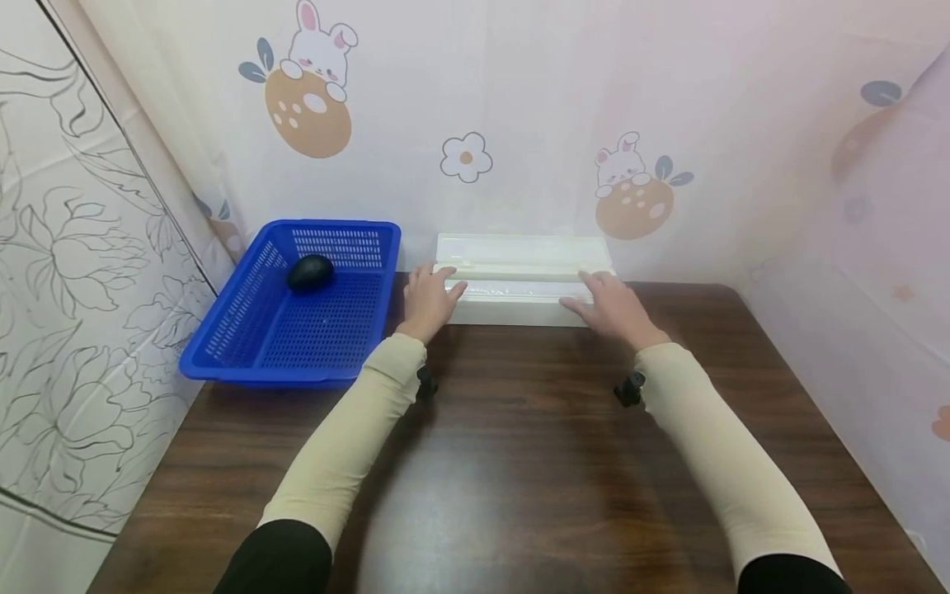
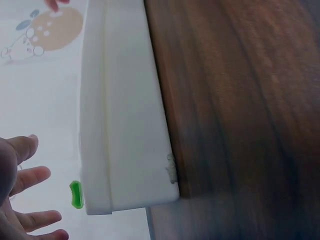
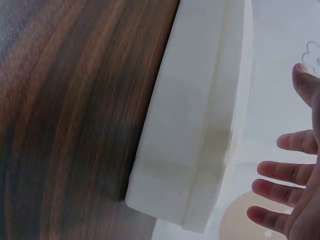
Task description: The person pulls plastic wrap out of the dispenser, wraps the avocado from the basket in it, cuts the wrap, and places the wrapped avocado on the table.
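A long white box (image 1: 512, 313), which looks like a cling film dispenser, lies at the back of the table; its raised rear panel leans by the curtain, and a shiny strip runs along its middle. My left hand (image 1: 429, 301) is at the box's left end, fingers spread. At the right end, my right hand (image 1: 616, 309) reaches over with its fingers loosely extended. Both wrist views show the fingers apart from one another, holding nothing. A small green piece (image 2: 76, 194) sticks out beside one end of the box in the left wrist view.
Left of the box stands a blue perforated plastic basket (image 1: 297, 334). Inside it lies a dark oval item (image 1: 310, 272) resembling an avocado. The brown wooden table (image 1: 505, 462) meets a printed curtain (image 1: 527, 99) at the back, with patterned cloth on both sides.
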Tool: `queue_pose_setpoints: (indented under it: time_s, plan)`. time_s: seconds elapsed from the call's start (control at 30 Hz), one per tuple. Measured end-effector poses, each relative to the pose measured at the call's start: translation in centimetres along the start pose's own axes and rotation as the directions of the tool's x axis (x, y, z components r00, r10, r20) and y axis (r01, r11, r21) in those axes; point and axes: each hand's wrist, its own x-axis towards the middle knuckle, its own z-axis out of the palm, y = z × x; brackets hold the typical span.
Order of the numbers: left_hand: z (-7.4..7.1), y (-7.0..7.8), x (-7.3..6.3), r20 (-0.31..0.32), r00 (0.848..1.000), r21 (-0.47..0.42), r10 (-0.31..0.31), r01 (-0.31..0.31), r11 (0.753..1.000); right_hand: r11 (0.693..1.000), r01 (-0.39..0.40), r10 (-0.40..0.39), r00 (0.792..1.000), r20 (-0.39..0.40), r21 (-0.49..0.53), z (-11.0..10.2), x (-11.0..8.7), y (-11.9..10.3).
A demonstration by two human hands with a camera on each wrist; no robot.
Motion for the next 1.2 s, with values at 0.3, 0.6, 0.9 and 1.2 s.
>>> queue_pose_setpoints:
  time_s: [0.3,0.6,0.9,1.2]
  plan:
    - [0.3,-0.4,1.1,0.059,0.998,-0.034,-0.036,0.038,0.999,1.0,0.006,-0.006,1.0,-0.01,0.009,0.4,1.7,1.5]
    - [0.3,-0.6,1.7,0.087,0.996,0.006,-0.028,0.027,1.0,1.0,-0.021,0.022,0.999,-0.033,0.013,0.4,2.6,2.7]
    - [0.5,-0.7,2.4,0.109,0.994,0.054,-0.028,0.023,0.998,0.999,-0.032,0.032,0.999,0.001,-0.031,0.0,3.2,3.4]
    - [0.5,-1.0,3.2,0.141,0.989,0.1,-0.039,0.025,0.995,0.998,-0.039,0.039,0.999,0.023,-0.039,-0.3,3.3,3.9]
